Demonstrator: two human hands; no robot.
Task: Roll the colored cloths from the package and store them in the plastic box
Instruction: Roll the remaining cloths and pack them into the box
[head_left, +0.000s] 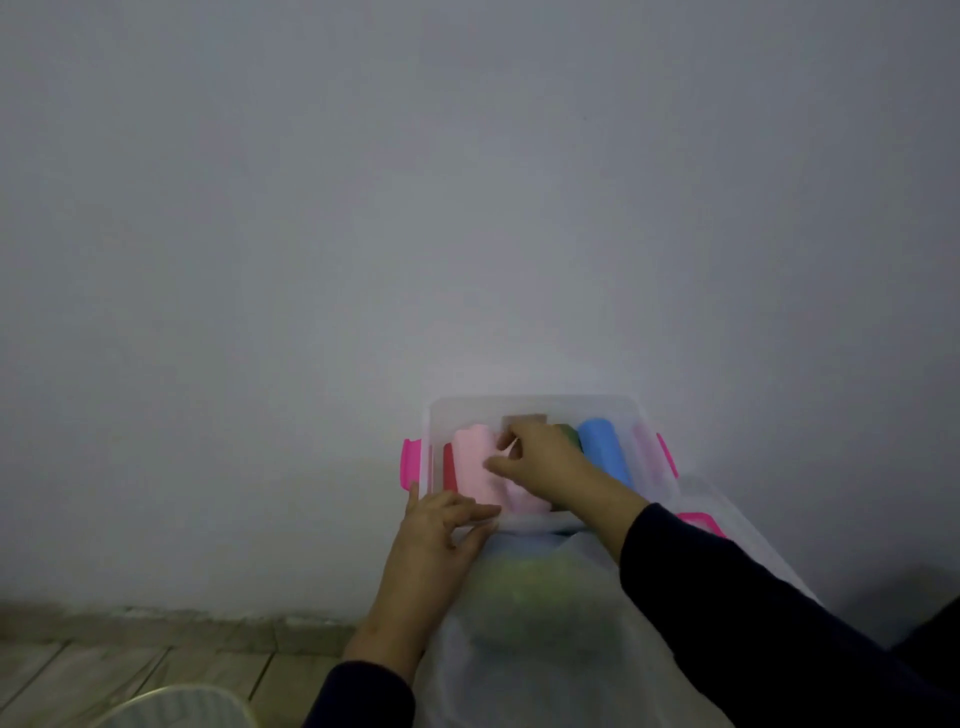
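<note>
A clear plastic box (535, 405) with pink latches stands against the wall. Rolled cloths lie inside it: a red one (449, 467) at the left, a pink one (475, 462), a pale lilac one (524, 499), a green one mostly hidden, a blue one (602, 449). My right hand (540, 457) reaches into the box, its fingers bent down onto the rolls between the pink and the green. My left hand (441, 525) grips the box's near rim at the left corner. A translucent package (530, 587) with a greenish cloth inside lies in front of the box.
The box's clear lid (737, 530) with a pink latch lies to the right, partly under my right sleeve. A pale wall fills the upper view. Wooden floor (104, 670) shows at the lower left, with a whitish round object (176, 706) at the bottom edge.
</note>
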